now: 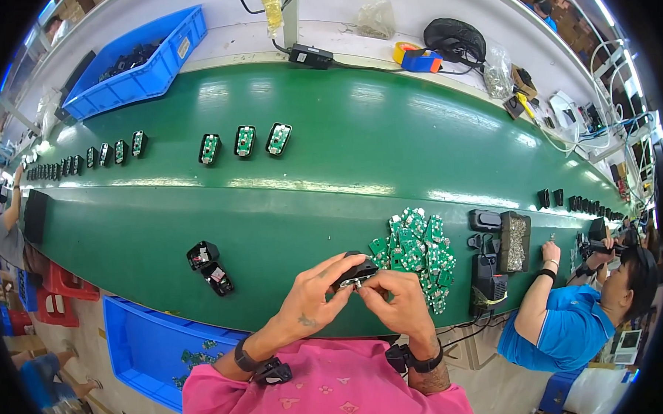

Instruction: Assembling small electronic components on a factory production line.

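One black case held by the near edge of the tabletop: left hand clasping one end, right hand pinching its underside, probably for fine control. Circuit boards heaped rightward, likely for reach. Three board-filled cases toward far edge, seemingly kept separate.

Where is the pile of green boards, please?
In the head view, the pile lies right of centre on the table, just beyond the right hand, left of black devices.
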Demonstrator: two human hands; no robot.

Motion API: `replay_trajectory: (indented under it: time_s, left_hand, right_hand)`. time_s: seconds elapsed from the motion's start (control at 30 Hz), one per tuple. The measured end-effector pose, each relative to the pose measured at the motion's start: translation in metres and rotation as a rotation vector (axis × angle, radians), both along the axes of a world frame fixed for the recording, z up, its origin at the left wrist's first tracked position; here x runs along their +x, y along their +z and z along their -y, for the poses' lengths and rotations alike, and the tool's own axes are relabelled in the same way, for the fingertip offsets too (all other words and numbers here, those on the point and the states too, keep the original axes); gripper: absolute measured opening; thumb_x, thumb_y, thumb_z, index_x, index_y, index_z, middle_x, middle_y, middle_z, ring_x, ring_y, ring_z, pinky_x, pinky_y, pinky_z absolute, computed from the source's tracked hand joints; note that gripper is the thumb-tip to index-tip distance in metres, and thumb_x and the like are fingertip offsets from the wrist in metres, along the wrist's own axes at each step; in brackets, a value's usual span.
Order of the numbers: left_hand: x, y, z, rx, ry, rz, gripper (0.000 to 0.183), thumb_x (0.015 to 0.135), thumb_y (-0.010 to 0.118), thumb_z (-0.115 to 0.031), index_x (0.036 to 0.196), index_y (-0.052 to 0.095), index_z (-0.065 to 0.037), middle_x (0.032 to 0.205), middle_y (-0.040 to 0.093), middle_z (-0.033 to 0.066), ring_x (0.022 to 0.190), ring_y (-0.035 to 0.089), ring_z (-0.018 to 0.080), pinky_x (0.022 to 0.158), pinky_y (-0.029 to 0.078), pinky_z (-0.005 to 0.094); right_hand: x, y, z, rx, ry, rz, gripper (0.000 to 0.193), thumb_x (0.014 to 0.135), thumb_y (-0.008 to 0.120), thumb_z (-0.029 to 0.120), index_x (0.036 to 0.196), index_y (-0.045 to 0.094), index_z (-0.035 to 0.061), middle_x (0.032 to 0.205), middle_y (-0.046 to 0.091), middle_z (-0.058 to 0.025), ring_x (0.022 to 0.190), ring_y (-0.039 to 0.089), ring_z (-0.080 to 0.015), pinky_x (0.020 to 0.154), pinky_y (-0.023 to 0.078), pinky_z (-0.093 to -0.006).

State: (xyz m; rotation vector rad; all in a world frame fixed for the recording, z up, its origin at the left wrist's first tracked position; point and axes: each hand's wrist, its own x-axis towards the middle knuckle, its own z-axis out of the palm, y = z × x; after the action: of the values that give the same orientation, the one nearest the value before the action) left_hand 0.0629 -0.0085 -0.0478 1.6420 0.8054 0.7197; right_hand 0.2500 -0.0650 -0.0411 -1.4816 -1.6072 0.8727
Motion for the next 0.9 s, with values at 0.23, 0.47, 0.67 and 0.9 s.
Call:
replay_trajectory:
  time_s: [0.23,0.47,0.67,0.9]
  left_hand:
    - [0.005,-0.002,-0.001,0.305,0.068,-0.126,0.050,0.083,0.064,0.003,0.131,0.058,-0.006,0.124,0.062,0.0230,0.098,0.068,0.0365,0.081,0.057,0.0381]
    - [0.015,-0.019,0.006,0.357,0.145,-0.241,0.048,0.079,0.063,-0.004,0.126,0.059,-0.002,0.113,0.067,0.0236,0.104,0.065,0.0413,0.090,0.053,0.0429]
    - [-0.001,-0.016,0.002,-0.004,-0.009,-0.164,0.055,0.093,0.063,-0.016,0.144,0.045,-0.006,0.135,0.057,0.0167,0.120,0.058,0.0267,0.100,0.047,0.0358]
    - [0.011,-0.028,-0.009,0.024,-0.197,0.105,0.063,0.082,0.071,-0.007,0.139,0.046,0.000,0.129,0.058,0.0133,0.115,0.058,0.0225,0.100,0.047,0.0361]
  right_hand:
    - [-0.004,0.003,-0.009,0.012,-0.016,0.086,0.008,0.082,0.070,0.005,0.080,0.067,-0.0015,0.067,0.063,-0.0100,0.053,0.059,-0.0178,0.050,0.045,-0.0304]
    - [-0.017,-0.036,-0.006,0.062,-0.081,0.221,0.017,0.086,0.058,0.017,0.077,0.062,0.0026,0.078,0.065,-0.0219,0.074,0.065,-0.0418,0.064,0.053,-0.0491]
    - [-0.022,-0.038,0.001,0.067,-0.130,0.133,0.024,0.092,0.056,0.023,0.093,0.066,0.0021,0.087,0.068,-0.0220,0.083,0.066,-0.0434,0.073,0.053,-0.0508]
    - [-0.018,-0.066,0.013,0.199,-0.448,-0.036,0.035,0.088,0.064,0.036,0.090,0.069,0.0015,0.085,0.068,-0.0233,0.079,0.066,-0.0411,0.069,0.051,-0.0485]
